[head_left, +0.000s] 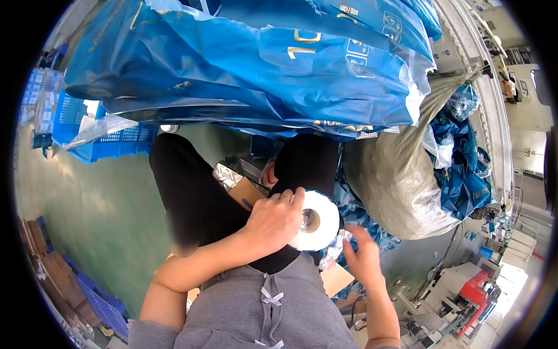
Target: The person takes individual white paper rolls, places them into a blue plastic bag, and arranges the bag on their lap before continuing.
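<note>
My left hand (273, 220) grips a white paper roll (326, 225) with a hollow core, held above my lap with its round end facing up. The fingers lie over the roll's left side, and the fingertips reach its upper edge. Beside the roll, my right hand (365, 256) has its thumb and forefinger at a crumpled piece of whitish, shiny film (332, 256), which hangs down by the roll's lower right edge. Whether the film is still joined to the roll is hard to make out.
A large torn blue plastic bag (250, 75) spreads across the far side. To the right stands a grey-beige sack (386, 180) with blue wrappers (465, 192) in it. A blue crate (93, 152) is at the left, and machinery (447, 302) at the lower right.
</note>
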`<action>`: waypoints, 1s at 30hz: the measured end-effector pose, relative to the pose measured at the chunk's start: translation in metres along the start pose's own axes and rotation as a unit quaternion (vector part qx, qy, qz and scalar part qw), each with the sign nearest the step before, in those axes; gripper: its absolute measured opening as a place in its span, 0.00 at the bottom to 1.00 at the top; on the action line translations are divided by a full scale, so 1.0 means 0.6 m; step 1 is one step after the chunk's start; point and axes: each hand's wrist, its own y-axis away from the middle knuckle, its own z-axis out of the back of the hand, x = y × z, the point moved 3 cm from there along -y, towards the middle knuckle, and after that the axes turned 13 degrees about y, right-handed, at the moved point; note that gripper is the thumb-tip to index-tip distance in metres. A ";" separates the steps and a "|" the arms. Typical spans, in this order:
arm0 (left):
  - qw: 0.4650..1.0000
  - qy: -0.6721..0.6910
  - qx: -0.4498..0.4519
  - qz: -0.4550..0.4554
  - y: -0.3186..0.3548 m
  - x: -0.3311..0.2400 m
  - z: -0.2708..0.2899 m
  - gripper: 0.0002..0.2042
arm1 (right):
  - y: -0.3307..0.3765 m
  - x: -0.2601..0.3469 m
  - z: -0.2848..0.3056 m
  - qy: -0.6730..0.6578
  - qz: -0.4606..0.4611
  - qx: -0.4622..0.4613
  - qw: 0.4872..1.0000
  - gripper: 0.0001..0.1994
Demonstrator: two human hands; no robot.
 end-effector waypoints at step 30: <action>0.964 0.227 0.028 0.133 0.018 0.070 -0.042 0.14 | -0.054 0.042 0.033 -0.018 -0.107 -0.022 0.994 0.20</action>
